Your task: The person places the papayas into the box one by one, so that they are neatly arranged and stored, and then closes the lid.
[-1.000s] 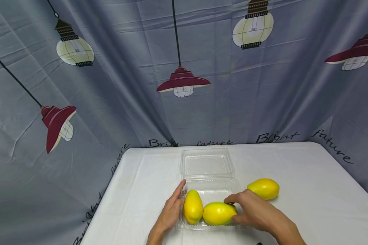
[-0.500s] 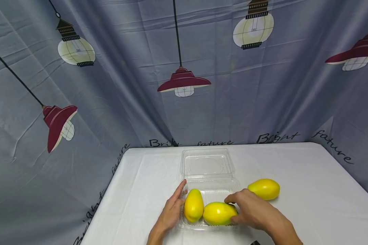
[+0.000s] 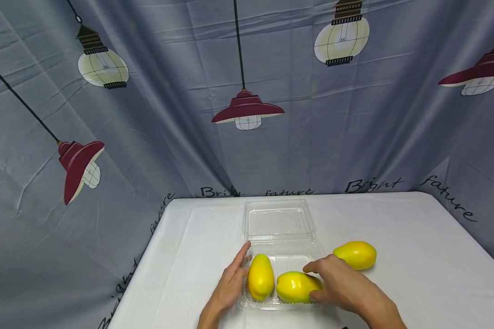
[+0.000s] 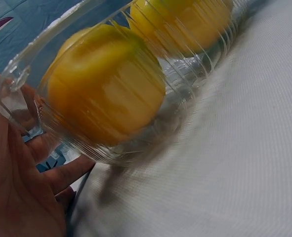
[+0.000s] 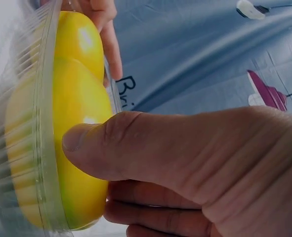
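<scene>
A clear plastic clamshell box [image 3: 286, 260] lies open on the white table, its lid [image 3: 279, 220] folded back on the far side. Inside, one yellow mango [image 3: 260, 277] stands lengthwise by the left wall. A second mango [image 3: 294, 287] lies crosswise along the near wall, and my right hand [image 3: 346, 285] holds its right end between thumb and fingers. In the right wrist view, the thumb [image 5: 94, 143] rests on this mango's upper side. My left hand [image 3: 229, 281] touches the box's left wall with extended fingers, also visible in the left wrist view.
A third yellow mango [image 3: 356, 255] lies on the white tablecloth [image 3: 416, 256], right of the box and just beyond my right hand. A grey-blue curtain [image 3: 169, 114] with printed lamps surrounds the table at the back and sides.
The crosswise mango in my right hand has shifted slightly right, and a narrow gap now parts it from the left mango. My left hand has barely moved.
</scene>
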A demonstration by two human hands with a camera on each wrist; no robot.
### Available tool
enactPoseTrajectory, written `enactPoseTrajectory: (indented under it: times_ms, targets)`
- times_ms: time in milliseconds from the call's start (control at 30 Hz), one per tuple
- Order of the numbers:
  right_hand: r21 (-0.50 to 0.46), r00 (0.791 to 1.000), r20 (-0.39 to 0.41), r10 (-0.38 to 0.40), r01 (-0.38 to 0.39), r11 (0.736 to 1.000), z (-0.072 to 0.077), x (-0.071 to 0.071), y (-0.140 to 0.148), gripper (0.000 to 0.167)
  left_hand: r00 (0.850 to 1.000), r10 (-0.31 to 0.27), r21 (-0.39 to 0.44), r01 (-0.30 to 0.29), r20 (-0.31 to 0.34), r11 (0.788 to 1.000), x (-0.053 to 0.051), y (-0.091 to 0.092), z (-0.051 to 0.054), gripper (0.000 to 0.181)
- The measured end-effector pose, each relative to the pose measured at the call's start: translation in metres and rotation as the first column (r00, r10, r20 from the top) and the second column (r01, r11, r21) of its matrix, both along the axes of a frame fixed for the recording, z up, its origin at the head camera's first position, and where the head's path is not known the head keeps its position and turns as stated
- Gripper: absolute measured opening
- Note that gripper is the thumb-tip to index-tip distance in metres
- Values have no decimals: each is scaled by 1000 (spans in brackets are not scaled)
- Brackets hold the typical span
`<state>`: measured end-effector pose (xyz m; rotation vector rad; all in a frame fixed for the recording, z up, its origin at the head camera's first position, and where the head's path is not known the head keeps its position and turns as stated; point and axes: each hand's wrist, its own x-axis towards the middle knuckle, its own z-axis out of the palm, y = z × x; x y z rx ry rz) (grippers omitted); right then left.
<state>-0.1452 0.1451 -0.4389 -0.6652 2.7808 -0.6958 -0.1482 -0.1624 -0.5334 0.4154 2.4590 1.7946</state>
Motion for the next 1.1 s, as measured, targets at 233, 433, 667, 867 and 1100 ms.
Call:
enactPoseTrajectory:
  times_ms: [233,433,667,867,1100]
  targets:
    - [-56,998,58,7,-4,998,2,-2,10,53,1000,4,-4,-4,2,1000,0,0,1,69]
    - [-62,1000,-12,27,-27,998,3,-4,29,50,1000,7,1,-7,3,1000,0,0,1,70]
    - [-71,996,-91,12,-18,997,5,-1,48,50,1000,4,5,-4,-2,1000,0,0,0,70]
    - [-68,995,-95,-28,22,997,5,0,64,59,1000,4,7,-4,7,1000,1,0,1,70]
    - [-99,994,-71,-82,74,992,4,0,90,67,1000,4,15,-4,18,1000,1,1,2,70]
